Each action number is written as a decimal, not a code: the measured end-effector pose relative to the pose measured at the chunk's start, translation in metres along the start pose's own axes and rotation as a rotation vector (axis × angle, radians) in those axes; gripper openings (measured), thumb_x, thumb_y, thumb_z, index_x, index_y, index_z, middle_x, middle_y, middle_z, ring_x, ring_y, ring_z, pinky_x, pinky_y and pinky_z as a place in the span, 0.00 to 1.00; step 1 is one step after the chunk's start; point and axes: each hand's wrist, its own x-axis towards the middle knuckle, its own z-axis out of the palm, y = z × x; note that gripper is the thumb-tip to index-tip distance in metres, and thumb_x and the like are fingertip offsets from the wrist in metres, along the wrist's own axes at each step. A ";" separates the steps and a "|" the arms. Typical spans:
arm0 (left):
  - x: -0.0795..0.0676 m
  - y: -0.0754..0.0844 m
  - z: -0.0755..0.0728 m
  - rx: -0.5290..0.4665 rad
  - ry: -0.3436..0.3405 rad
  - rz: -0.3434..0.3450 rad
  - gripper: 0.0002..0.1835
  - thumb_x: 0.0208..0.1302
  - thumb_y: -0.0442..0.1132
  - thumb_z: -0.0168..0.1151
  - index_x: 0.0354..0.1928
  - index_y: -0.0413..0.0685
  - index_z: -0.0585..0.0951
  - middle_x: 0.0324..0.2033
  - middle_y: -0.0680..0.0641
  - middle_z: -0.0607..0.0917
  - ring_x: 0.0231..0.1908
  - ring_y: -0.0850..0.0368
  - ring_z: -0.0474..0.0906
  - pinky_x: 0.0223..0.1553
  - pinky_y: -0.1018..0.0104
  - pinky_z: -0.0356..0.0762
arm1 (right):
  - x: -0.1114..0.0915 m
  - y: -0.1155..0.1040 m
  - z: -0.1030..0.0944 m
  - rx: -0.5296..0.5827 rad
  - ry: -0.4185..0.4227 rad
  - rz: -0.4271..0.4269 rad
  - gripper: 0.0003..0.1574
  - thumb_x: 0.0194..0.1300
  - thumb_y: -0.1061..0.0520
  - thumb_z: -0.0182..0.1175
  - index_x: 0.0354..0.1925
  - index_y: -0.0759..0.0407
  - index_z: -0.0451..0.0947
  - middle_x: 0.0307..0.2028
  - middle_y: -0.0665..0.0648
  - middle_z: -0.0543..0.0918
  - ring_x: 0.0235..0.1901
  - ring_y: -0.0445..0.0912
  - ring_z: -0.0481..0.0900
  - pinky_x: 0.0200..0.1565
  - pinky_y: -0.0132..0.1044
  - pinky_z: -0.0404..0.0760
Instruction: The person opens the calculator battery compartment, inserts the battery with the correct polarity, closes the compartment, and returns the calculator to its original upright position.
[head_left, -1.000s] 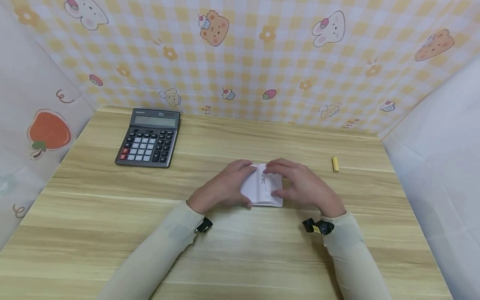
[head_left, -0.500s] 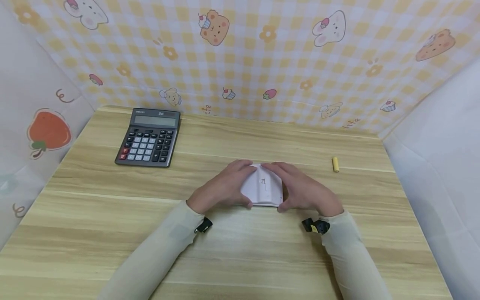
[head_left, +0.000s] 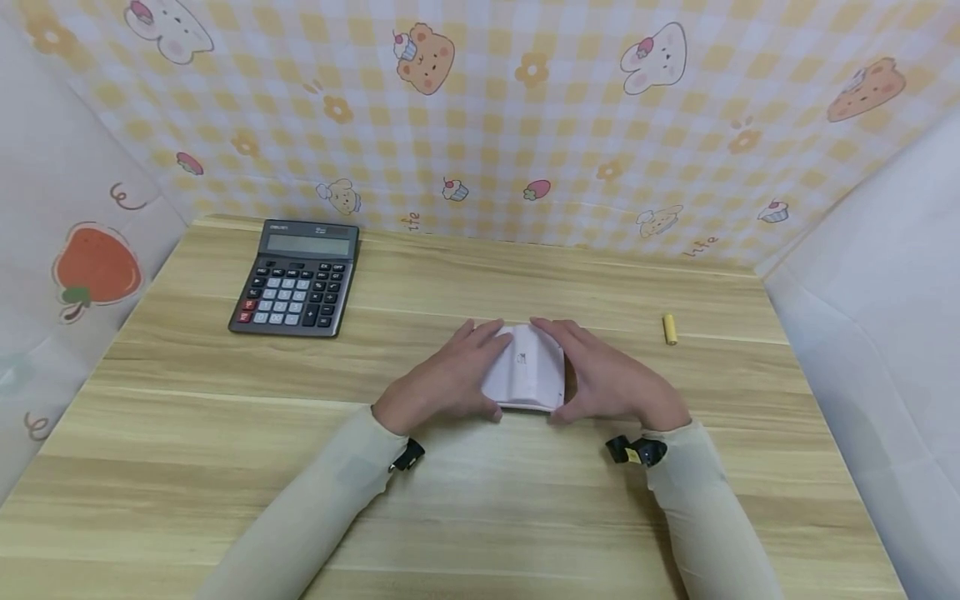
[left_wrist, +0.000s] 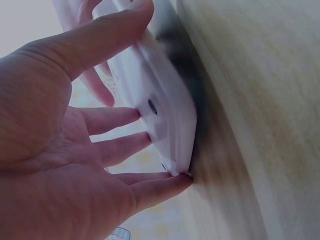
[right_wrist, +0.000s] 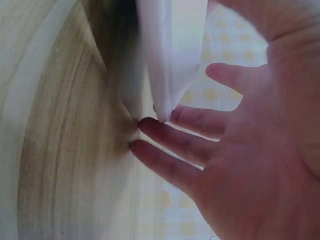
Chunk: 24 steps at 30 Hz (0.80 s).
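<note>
A small flat white device with rounded corners lies between both hands at the middle of the table. Its upturned face has a raised strip with a small printed mark; its underside is hidden. My left hand holds its left end, thumb at the near edge and fingers at the far edge. On the right end, my right hand grips the same two edges. A dark gap shows under the device in the left wrist view, and under its tapered end in the right wrist view.
A dark grey desk calculator lies at the back left of the wooden table. To the right of the hands is a small yellow cylinder, like a battery. Patterned cloth hangs along the back edge.
My right hand has gone from fingertips on the device's top face to a grip on its near and far edges. The left hand keeps its hold; the device looks slightly raised or tilted.
</note>
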 end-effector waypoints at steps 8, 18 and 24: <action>-0.002 0.003 -0.003 0.043 0.008 -0.004 0.57 0.62 0.38 0.82 0.88 0.45 0.58 0.88 0.42 0.52 0.85 0.33 0.45 0.81 0.42 0.54 | -0.001 0.003 -0.007 0.058 0.038 -0.064 0.73 0.51 0.47 0.87 0.85 0.59 0.59 0.78 0.57 0.69 0.69 0.52 0.74 0.69 0.56 0.78; -0.009 0.003 -0.018 -0.018 0.044 0.093 0.51 0.63 0.33 0.77 0.85 0.38 0.62 0.85 0.37 0.61 0.81 0.38 0.62 0.78 0.45 0.65 | -0.008 0.010 -0.023 0.133 0.196 -0.235 0.48 0.57 0.59 0.87 0.72 0.67 0.79 0.70 0.63 0.81 0.65 0.59 0.83 0.64 0.55 0.83; -0.011 0.000 -0.026 -0.081 0.052 0.189 0.46 0.66 0.34 0.77 0.83 0.37 0.66 0.82 0.39 0.67 0.77 0.43 0.69 0.75 0.48 0.70 | -0.009 0.013 -0.025 0.134 0.354 -0.241 0.28 0.64 0.73 0.77 0.62 0.65 0.88 0.60 0.61 0.89 0.52 0.55 0.92 0.53 0.49 0.90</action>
